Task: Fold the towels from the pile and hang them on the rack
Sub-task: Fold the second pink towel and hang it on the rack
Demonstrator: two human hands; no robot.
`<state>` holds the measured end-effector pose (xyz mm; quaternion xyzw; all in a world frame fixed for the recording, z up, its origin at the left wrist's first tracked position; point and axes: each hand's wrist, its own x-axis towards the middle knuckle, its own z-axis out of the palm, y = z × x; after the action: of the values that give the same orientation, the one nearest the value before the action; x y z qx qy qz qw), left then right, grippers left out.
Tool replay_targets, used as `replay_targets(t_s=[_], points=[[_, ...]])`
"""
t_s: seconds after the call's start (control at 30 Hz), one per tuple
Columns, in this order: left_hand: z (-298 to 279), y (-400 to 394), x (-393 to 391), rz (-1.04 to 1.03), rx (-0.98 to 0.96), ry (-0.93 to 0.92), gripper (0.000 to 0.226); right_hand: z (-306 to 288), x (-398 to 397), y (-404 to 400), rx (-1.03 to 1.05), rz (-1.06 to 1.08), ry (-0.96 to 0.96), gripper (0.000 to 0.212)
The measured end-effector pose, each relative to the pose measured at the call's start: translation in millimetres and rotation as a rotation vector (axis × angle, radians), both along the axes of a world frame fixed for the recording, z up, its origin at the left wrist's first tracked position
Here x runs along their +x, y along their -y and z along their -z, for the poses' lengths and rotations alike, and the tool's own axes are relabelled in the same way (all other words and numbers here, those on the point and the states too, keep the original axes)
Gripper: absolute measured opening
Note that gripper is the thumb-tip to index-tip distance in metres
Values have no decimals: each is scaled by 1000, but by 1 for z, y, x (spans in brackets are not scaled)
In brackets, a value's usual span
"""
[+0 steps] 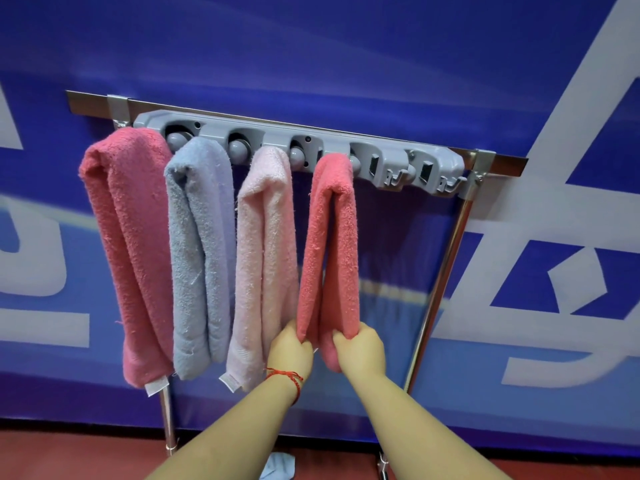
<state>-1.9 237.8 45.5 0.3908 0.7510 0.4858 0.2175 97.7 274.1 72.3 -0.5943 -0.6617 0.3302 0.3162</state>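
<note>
A grey rack with round knobs and hooks sits on a metal frame. Folded towels hang from it side by side: a deep pink towel at the left, a grey-blue towel, a pale pink towel, and a coral towel furthest right. My left hand grips the coral towel's left hanging end. My right hand grips its right hanging end. Both ends are held near the bottom, slightly spread apart.
The frame's chrome legs run down to a red floor. A blue banner wall stands right behind the rack. Two hooks at the rack's right end carry nothing. A bit of blue cloth lies on the floor below.
</note>
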Motion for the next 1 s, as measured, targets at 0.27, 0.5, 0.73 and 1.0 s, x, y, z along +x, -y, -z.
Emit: replay_targets(t_s=[0.27, 0.5, 0.73, 1.0], points=[[20, 25, 6, 22, -64, 201, 10, 28, 12, 25, -117, -25, 50, 13], [53, 62, 15, 23, -158, 379, 23, 39, 37, 63, -138, -59, 174, 16], [63, 118, 38, 93, -139, 385, 10, 54, 49, 112, -157, -121, 172, 22], [104, 209, 51, 95, -169, 406, 14, 108, 71, 187, -224, -170, 151, 11]])
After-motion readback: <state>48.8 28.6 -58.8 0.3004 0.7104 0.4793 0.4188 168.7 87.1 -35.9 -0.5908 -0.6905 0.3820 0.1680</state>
